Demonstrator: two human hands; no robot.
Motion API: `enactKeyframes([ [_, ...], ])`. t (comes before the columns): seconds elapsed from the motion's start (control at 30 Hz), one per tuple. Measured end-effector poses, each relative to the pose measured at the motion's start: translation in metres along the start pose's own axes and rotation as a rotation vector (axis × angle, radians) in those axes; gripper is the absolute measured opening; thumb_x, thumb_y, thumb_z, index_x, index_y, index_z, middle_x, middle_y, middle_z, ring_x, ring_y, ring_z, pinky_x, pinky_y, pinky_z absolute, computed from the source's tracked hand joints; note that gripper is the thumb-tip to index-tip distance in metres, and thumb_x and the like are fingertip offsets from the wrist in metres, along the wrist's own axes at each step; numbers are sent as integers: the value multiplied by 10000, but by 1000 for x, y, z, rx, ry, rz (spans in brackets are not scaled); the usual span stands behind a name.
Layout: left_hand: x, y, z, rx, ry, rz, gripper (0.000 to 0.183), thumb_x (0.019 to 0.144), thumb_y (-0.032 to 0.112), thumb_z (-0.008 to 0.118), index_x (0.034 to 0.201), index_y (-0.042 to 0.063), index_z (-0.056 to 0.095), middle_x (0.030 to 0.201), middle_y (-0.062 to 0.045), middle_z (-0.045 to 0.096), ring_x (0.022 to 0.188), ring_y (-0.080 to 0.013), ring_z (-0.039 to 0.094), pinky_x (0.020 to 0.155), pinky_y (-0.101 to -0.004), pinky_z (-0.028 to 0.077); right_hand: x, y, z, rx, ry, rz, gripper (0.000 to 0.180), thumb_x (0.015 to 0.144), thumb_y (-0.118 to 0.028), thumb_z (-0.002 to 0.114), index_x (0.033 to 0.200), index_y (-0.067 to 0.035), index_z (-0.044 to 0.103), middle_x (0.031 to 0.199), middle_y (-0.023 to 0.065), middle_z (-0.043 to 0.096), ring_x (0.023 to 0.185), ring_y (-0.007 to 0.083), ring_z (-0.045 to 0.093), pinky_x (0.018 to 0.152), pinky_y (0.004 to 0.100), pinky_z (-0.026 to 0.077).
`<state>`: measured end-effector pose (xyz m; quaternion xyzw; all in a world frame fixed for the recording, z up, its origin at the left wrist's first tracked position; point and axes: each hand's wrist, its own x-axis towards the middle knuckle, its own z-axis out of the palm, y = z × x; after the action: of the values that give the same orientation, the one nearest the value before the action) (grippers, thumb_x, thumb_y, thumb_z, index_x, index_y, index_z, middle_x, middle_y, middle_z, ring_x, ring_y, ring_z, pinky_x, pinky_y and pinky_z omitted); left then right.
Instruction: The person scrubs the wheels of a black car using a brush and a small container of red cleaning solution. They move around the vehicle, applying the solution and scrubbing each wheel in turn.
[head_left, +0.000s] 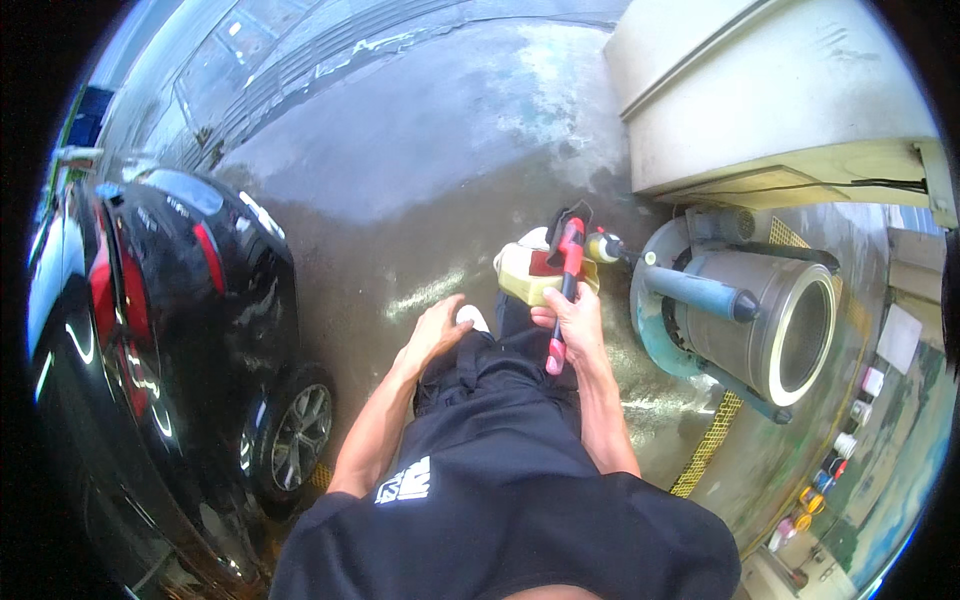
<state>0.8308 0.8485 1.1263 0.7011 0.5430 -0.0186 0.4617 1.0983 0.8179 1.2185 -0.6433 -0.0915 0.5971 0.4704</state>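
My right hand (576, 319) is closed around the black shaft of a red-and-black long-handled tool (571, 247). The tool's far end meets a dark piece that I cannot make out clearly. Just beyond my fingers is a pale yellow plastic container (521, 279) with a dark red patch; whether my hand touches it I cannot tell. A spray bottle (602, 247) with a yellowish body and black top shows right beside the container. My left hand (441, 324) hangs empty over the wet floor, thumb apart from the fingers, near my white shoe (472, 319).
A black car (217, 315) with a spoked wheel (301, 435) is on my left. To my right lies a steel drum machine (739, 307) with blue posts, below a large pale cabinet (765, 97). Yellow floor grating (709, 442) runs past it, and several small items line the right wall.
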Motion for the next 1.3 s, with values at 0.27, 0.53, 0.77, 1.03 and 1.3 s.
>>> enactKeyframes([
  [0.27, 97, 27, -19, 111, -59, -156, 465, 899, 294, 697, 1278, 31, 646, 1280, -233, 653, 1224, -402, 609, 1041, -482, 492, 175, -51, -51, 0, 127, 94, 250, 961, -105, 683, 1100, 36, 531, 914, 118, 638, 661, 197, 703, 578, 323, 633],
  [0.53, 315, 107, -33, 575, -289, -123, 524, 881, 373, 717, 1333, 131, 611, 1401, -150, 579, 1386, -401, 449, 1136, -653, 311, 370, -37, -114, 226, 430, 166, 343, 972, -147, 699, 1150, 19, 457, 962, 129, 607, 738, 243, 717, 642, 356, 640],
  [0.77, 502, 84, 56, 668, -554, -373, 868, 776, 226, 781, 1535, 176, 363, 1547, -270, 315, 1310, -550, 458, 1047, -615, 447, 572, 17, -169, 396, 694, 152, 359, 993, -153, 669, 1226, 1, 444, 996, 131, 624, 720, 234, 709, 616, 365, 629],
  [1.03, 558, 33, 64, 824, -671, -327, 589, 771, 215, 762, 1314, 93, 572, 1532, -214, 357, 1269, -511, 489, 992, -544, 506, 723, 49, -214, 396, 872, 156, 343, 996, -105, 646, 1242, 40, 456, 1003, 177, 657, 722, 270, 716, 639, 400, 650],
  [1.3, 566, 29, 63, 784, -622, -323, 462, 782, 239, 729, 1208, 81, 642, 1444, -212, 432, 1259, -440, 500, 1010, -514, 490, 752, 22, -229, 321, 852, 98, 317, 996, -119, 657, 1174, 80, 486, 1054, 219, 642, 772, 318, 732, 699, 404, 666],
])
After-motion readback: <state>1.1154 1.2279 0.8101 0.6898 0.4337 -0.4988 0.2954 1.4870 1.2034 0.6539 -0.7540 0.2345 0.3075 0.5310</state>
